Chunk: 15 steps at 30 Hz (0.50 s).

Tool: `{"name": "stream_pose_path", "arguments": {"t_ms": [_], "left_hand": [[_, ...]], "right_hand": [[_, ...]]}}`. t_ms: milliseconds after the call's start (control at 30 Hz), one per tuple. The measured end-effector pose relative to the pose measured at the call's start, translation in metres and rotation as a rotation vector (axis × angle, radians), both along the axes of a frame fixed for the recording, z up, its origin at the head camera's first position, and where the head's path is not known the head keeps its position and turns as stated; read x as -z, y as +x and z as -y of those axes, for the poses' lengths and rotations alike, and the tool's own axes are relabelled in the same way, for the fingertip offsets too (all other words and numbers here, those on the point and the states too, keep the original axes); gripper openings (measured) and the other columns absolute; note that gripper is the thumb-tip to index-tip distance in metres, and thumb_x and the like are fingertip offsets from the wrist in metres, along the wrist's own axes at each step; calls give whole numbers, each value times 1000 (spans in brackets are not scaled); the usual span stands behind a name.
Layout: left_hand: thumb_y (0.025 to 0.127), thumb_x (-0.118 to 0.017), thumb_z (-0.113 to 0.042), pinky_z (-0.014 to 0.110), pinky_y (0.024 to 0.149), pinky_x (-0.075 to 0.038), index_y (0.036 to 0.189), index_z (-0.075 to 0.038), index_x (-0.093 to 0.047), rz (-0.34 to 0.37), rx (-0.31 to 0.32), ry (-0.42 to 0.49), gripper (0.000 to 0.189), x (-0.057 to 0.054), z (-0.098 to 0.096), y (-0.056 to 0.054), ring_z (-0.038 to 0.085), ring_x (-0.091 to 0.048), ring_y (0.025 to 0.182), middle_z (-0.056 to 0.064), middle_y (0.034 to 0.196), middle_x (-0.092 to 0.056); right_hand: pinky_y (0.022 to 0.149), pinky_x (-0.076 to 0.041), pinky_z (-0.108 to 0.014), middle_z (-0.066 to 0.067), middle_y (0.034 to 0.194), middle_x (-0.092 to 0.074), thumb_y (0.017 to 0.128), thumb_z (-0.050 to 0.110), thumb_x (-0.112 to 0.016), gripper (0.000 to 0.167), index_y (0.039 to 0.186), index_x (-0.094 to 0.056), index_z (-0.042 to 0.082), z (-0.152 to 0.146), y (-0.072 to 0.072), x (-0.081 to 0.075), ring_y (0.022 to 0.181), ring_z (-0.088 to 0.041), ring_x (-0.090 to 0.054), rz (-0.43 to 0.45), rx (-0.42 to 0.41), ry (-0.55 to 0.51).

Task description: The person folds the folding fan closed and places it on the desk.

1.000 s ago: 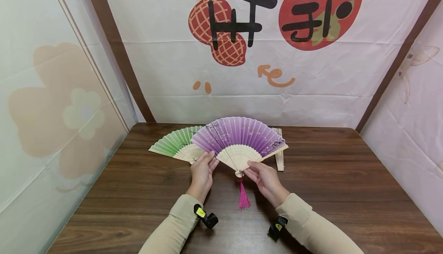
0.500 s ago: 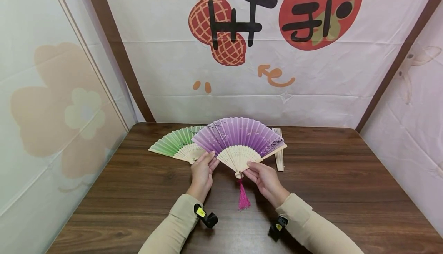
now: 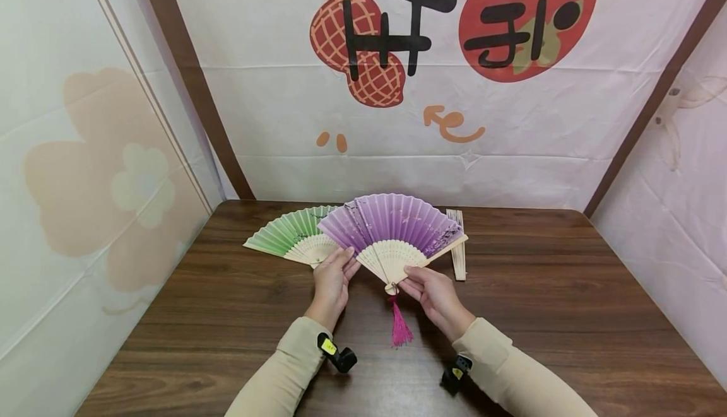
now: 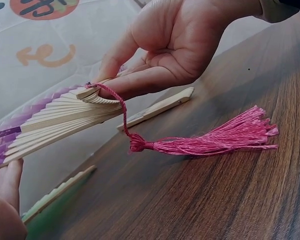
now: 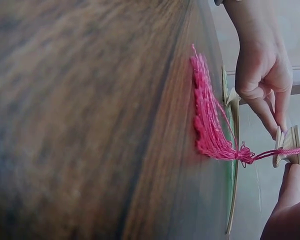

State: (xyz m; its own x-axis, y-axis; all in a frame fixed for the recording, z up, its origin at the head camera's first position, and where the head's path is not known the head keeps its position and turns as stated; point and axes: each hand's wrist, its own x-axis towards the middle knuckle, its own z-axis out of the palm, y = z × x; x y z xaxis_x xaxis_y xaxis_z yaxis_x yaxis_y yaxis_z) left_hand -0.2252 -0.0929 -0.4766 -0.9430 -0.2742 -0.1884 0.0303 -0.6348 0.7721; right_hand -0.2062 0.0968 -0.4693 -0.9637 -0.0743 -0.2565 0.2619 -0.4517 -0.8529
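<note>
A spread purple folding fan [image 3: 400, 218] with pale slatted ribs is held up over the table. My left hand [image 3: 330, 284] pinches its left edge between thumb and fingers. Near the pivot, my right hand [image 3: 437, 294] grips the right outer rib, thumb on top. From the pivot a pink tassel [image 3: 401, 327] dangles; the left wrist view shows this tassel [image 4: 215, 135] and its cord in front of the wooden table. Behind the left hand lies a spread green folding fan [image 3: 284, 234], its right part hidden by the purple one.
A folded fan [image 3: 458, 265] with pale ribs lies at the back right, its middle partly covered by the purple fan. The brown wooden table [image 3: 556, 303] ends at a printed white cloth wall [image 3: 272, 177], with more cloth on both sides.
The purple fan's two ends have drawn slightly inward, its right end the most, and its top edge sits a touch lower. Both hands keep their hold nearly in place.
</note>
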Motion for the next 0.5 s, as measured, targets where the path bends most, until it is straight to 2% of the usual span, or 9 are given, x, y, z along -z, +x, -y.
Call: {"name": "stream_pose_path", "arguments": {"t_ms": [500], "left_hand": [[97, -55, 7, 16, 67, -61, 143, 19, -33, -12, 23, -24, 53, 1, 0, -1, 3, -66, 68, -4, 79, -69]], "right_hand": [[75, -63, -27, -6, 78, -74, 94, -7, -55, 13, 92, -66, -1, 0, 2, -1, 76, -13, -73, 0, -17, 23]]}}
